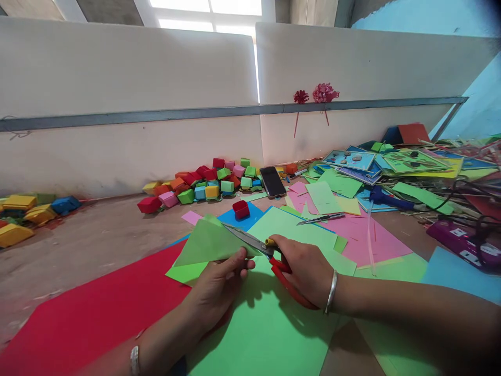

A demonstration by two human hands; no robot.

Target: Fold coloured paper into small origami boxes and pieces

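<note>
My left hand pinches a piece of light green paper between thumb and fingers, in the middle of the view. In my right hand is a pair of scissors with red and black handles, its blades pointing up and left across the upper edge of the green paper. Whether the blades have paper between them I cannot tell. A small yellow roll shows by my right index finger. Beneath both hands lies a large green sheet, with a red sheet to its left.
Beyond my hands are a small red paper box, a phone and a heap of coloured paper boxes. A metal pen-like tool lies on the papers. At the right are a glue gun, a purple power strip and stacked cards.
</note>
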